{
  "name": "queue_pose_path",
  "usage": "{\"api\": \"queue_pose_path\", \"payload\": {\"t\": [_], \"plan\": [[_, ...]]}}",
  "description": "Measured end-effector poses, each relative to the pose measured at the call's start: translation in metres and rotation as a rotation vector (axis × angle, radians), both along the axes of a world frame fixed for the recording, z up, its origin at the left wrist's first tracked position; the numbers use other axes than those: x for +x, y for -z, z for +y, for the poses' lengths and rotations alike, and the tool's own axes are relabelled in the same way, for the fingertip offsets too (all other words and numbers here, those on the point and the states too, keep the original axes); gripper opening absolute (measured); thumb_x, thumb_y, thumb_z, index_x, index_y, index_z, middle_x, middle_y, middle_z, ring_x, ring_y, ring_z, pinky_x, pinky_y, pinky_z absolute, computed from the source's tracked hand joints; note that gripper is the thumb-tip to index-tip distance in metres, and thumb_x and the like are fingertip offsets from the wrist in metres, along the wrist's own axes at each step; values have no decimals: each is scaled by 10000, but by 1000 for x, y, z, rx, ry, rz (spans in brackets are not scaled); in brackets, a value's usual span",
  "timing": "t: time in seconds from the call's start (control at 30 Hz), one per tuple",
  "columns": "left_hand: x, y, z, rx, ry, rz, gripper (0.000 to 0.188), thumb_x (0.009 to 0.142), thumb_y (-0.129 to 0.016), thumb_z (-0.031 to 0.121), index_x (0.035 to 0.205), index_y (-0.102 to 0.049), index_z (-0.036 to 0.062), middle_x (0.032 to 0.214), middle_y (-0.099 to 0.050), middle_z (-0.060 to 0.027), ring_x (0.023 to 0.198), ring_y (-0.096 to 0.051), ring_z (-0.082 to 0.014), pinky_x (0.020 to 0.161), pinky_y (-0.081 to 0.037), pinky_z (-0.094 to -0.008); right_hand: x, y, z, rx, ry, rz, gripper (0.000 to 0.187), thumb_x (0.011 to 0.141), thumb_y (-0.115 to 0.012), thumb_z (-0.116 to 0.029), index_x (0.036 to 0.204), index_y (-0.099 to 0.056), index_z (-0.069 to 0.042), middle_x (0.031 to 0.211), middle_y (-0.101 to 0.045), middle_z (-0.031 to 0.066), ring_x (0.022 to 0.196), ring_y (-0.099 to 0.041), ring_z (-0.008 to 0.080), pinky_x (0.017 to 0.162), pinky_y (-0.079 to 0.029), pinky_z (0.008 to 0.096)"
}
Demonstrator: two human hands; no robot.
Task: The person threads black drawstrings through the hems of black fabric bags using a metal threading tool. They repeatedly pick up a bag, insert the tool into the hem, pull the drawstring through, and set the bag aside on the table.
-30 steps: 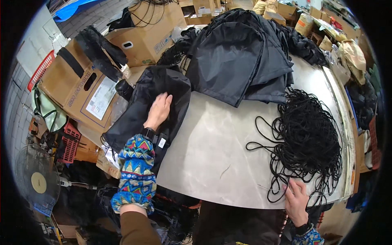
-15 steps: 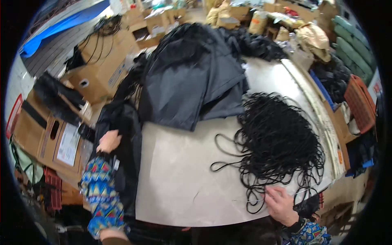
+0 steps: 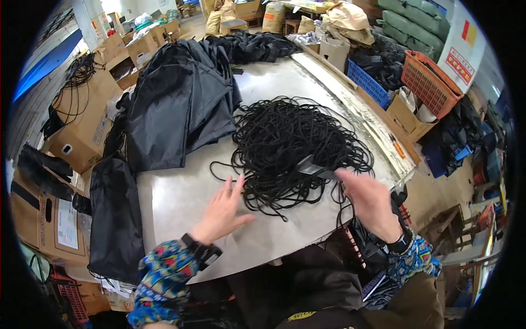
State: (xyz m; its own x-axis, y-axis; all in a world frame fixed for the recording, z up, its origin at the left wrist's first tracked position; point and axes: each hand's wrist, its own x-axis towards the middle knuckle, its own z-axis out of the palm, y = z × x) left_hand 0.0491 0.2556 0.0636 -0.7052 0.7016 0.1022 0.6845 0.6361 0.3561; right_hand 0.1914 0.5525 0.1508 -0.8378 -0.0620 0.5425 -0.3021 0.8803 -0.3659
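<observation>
A large tangled heap of black cord [image 3: 290,148] lies on the pale tabletop [image 3: 186,203]. Just left of its near edge, my left hand [image 3: 222,211] hovers with fingers spread and nothing in it, by a loose loop. My right hand [image 3: 372,203] is at the heap's right side, somewhat blurred. From its fingertips a small flat grey tool [image 3: 315,167], metallic in look, reaches over the cords; its exact kind is unclear. Folded black fabric pieces [image 3: 181,104] are piled behind and left of the cord.
A long black fabric piece [image 3: 115,214] hangs over the table's left edge, next to cardboard boxes [image 3: 82,131]. An orange-handled cutter [image 3: 397,148] rests on the pale strip along the right edge. Beyond stand a blue crate [image 3: 367,79] and an orange basket [image 3: 430,82].
The view has swung right. My left hand has left the black fabric at the table's left side and come beside the cord. My right hand has risen from the heap's near edge.
</observation>
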Motion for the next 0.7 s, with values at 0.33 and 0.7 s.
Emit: {"api": "queue_pose_path", "payload": {"t": [0.33,0.7], "plan": [[-149,-18,195,704,-140,254,178,796,-551,67,959,-581,3,870,-613,-276,877,-594,-436,756,-471,-455,66,-53,80,-453,346,-92,231,883,-489,28,1065,-629,37,657,-555,49,581,-512,108,551,-417,238],[-154,-207,230,747,86,391,383,823,-562,76,1188,-501,-20,1007,-607,-199,890,-607,-258,730,-515,-353,102,19,106,149,401,-442,194,813,-582,-59,1000,-635,-58,703,-566,130,651,-576,324,584,-458,396]]}}
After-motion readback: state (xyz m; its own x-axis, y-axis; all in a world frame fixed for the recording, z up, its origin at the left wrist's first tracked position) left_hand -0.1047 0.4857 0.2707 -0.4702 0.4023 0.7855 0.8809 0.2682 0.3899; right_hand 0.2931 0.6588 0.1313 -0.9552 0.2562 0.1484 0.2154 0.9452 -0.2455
